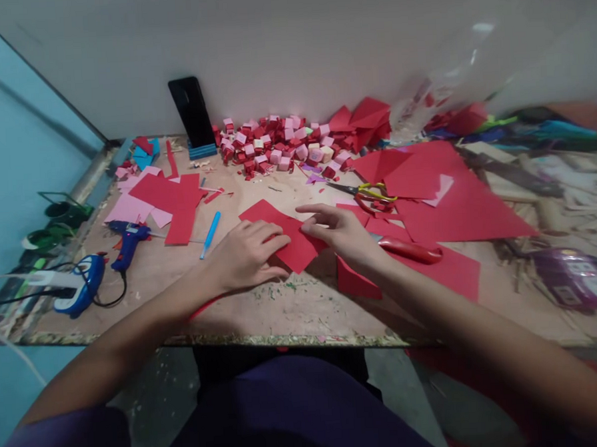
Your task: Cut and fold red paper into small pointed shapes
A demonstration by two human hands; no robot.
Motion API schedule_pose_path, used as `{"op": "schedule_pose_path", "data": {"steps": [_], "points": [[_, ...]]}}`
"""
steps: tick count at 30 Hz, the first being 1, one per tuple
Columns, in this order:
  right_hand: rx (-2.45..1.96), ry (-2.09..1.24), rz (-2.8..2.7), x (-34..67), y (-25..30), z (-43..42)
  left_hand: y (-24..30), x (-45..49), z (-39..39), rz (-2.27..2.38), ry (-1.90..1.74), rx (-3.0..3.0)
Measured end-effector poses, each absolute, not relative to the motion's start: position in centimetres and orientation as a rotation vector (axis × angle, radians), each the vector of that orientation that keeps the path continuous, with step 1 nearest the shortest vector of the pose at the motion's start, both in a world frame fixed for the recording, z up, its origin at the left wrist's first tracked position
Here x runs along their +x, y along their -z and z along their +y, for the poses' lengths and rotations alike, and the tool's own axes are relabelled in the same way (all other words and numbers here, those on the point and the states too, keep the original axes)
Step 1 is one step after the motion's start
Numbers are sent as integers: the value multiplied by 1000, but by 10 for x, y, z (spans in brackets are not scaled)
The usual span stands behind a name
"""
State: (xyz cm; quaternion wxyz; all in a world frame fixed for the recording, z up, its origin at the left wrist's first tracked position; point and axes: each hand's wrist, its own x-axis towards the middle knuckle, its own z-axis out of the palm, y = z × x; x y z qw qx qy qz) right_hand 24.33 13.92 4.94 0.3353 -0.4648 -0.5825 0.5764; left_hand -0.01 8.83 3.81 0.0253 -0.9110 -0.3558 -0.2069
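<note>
A square sheet of red paper (296, 250) lies turned on the tabletop, one corner toward me. My left hand (247, 253) rests on its left side, palm down, the fingers laid over the paper. On the right, my right hand (339, 235) has its fingers apart, with the index finger stretched out above the sheet. A lower fingertip of that hand appears to touch the paper near its right edge. Whether the right corner is pinched is hidden. Just left of the sheet lies a slim blue pen-like tool (210, 233).
Yellow-handled scissors (374, 196), a red-handled tool (410, 249) and large red sheets (457, 202) lie right. Folded paper cubes (284, 144) pile up behind, beside a propped phone (192, 112). Left are a glue gun (128, 242) and power strip (84, 285); far right, a purple package (576, 279).
</note>
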Motion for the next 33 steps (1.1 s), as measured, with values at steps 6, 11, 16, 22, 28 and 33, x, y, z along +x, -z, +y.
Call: {"op": "schedule_pose_path", "data": {"steps": [6,11,16,22,28,33], "points": [[-1029,-1720,-1126,237,-58,128,-51,25,91,-1206,887,-2783],[-749,-1938,-1159,235,-47,123,-62,42,92,-1991,1846,-2739],[-820,-1906,-1188,236,-42,114,-61,39,92,-2195,2034,-2702],[-921,-1907,-1112,240,-47,105,-42,33,88,-2076,1727,-2607],[-919,-1950,-1091,236,-45,94,-28,48,82,-2253,1910,-2802],[-940,-2009,-971,234,-44,92,-27,45,80,-2497,1956,-2840]]}}
